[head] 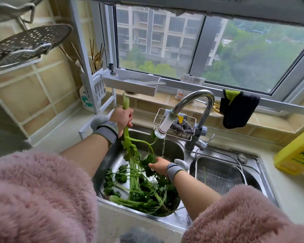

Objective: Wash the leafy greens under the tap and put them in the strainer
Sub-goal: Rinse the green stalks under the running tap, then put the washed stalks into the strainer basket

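My left hand (123, 116) grips the pale thick end of a long leafy green stalk (130, 146), holding it upright over the left sink basin (172, 149). Lower down, my right hand (159, 164) pinches the dark leaves of that stalk right under the thin stream from the tap (195, 106). More leafy greens (139, 188) lie piled in the bottom of the left basin. The metal mesh strainer (219, 174) sits in the right basin, holding one thin green stem.
A wire caddy with a steel scourer (182, 127) hangs behind the tap. A yellow detergent bottle (297, 153) stands on the counter at right. A dark cloth (237, 109) hangs on the window rail. A white rack with chopsticks (96, 67) stands at the left.
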Motion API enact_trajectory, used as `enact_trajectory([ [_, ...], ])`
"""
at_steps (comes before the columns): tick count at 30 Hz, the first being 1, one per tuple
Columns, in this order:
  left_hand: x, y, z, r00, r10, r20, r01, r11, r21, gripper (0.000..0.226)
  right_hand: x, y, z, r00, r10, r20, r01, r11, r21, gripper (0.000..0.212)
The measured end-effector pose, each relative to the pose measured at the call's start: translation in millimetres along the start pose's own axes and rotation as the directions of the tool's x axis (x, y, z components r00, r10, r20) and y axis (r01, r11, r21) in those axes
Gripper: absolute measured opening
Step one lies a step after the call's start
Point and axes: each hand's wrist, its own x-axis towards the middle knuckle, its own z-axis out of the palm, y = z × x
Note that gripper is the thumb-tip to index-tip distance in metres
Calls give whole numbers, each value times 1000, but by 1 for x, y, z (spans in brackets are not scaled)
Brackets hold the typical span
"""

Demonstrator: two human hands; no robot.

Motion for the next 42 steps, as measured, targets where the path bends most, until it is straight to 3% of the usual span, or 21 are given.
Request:
enact_trajectory([
  [2, -4, 2, -3, 1000, -17, 19, 18, 998, -63, 37, -7, -8, 4, 999, -34, -29, 35, 999, 38, 66],
  [4, -7, 7, 0, 999, -22, 36, 26, 995, -101, 35, -13, -18, 5, 986, -120, -115, 140, 972, 188, 60],
  [8, -18, 17, -1, 996, -25, 83, 35, 993, -113, 36, -46, -48, 9, 902, -304, -306, 419, 787, 452, 62],
  [12, -30, 27, -9, 995, 0, 99, 15, 989, -148, 38, -60, -70, 25, 847, -439, -301, 528, 617, 584, 71],
  [14, -37, 36, -9, 994, 9, 109, 14, 977, -212, 37, -59, -77, 35, 845, -410, -345, 533, 587, 609, 57],
  [18, -55, 57, -12, 991, 60, 123, -7, 918, -397, 39, -70, -77, 52, 848, -309, -430, 525, 602, 602, 12],
  [21, -62, 64, -17, 985, 102, 138, -30, 895, -444, 37, -76, -64, 53, 870, -213, -444, 474, 606, 639, 15],
  [23, -66, 63, -17, 979, 135, 152, -56, 897, -439, 37, -81, -56, 46, 901, -136, -413, 420, 513, 749, 15],
  [26, -74, 60, -3, 958, 180, 221, -68, 898, -436, 37, -90, -38, 26, 924, 0, -382, 372, 220, 902, 20],
  [27, -75, 61, 1, 956, 186, 228, -70, 895, -440, 37, -90, -34, 18, 926, 27, -378, 366, 191, 911, 20],
  [36, -104, 83, 116, 900, 214, 381, -56, 922, -384, 32, -135, 60, -63, 816, 298, -495, 395, 337, 854, 20],
  [42, -111, 69, 199, 881, 212, 422, -66, 940, -335, 31, -141, 136, -91, 780, 397, -485, 284, 466, 838, 25],
])
